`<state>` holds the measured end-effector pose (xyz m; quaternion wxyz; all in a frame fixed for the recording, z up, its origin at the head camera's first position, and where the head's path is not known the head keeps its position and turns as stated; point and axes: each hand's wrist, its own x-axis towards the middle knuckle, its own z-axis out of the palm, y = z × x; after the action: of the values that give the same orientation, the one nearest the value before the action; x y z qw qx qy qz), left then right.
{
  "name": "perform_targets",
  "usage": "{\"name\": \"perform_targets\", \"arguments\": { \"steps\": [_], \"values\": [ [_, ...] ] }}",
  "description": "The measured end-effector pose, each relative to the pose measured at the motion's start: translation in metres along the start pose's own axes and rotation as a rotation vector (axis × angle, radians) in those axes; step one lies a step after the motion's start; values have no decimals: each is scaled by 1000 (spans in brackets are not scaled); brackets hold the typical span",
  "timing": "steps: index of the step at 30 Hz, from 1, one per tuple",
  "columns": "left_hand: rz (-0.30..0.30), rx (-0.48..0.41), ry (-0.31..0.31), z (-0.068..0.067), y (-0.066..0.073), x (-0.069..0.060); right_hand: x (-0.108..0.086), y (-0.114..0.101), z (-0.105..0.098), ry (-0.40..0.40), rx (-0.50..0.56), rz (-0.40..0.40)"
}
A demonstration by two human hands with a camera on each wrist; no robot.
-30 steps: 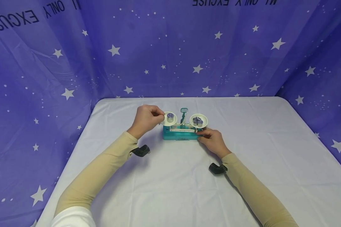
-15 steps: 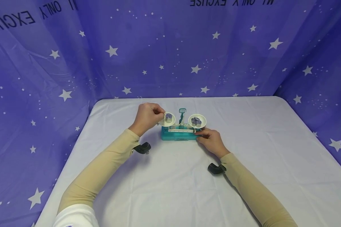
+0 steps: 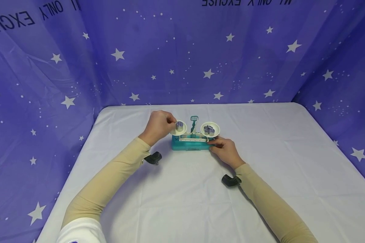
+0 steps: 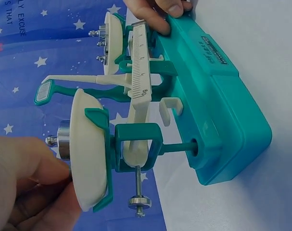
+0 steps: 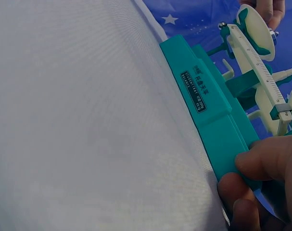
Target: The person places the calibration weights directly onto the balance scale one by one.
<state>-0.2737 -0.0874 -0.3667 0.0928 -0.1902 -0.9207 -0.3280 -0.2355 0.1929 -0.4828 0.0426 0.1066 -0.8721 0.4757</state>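
Note:
A teal tray balance (image 3: 191, 145) stands on the table, with one cream pan on each side. In the left pan (image 3: 174, 132) is a silver cylindrical weight (image 4: 64, 139) with a knob on top. Several smaller weights (image 3: 209, 130) sit together in the right pan (image 3: 217, 131). My left hand (image 3: 159, 126) is at the left pan's outer rim, thumb and fingers pinched together on a tiny dark piece (image 4: 70, 172), mostly hidden and too small to identify. My right hand (image 3: 228, 152) grips the right end of the teal base, its thumb on the front; a slider (image 5: 281, 110) on the scale beam is close by.
White cloth covers the table (image 3: 182, 195). Behind and at both sides hangs a purple-blue curtain (image 3: 170, 50) with white stars. From each wrist juts a black camera mount (image 3: 230, 180). A threaded adjusting nut (image 4: 139, 202) sticks out beneath the left pan.
The whole head view has shifted slightly, so everything appears a little further left. Both hands keep their places at the balance, and the weights stay in their pans.

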Motion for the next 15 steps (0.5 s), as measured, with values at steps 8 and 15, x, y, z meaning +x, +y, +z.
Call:
{"name": "perform_targets", "arguments": {
  "steps": [8,15],
  "values": [
    [9,49,-22,-1,3,0,0,1,1,1,6,-11],
    [14,31,0,-5,2,-1,0,-1,0,-6,0,-4]
  ]
}}
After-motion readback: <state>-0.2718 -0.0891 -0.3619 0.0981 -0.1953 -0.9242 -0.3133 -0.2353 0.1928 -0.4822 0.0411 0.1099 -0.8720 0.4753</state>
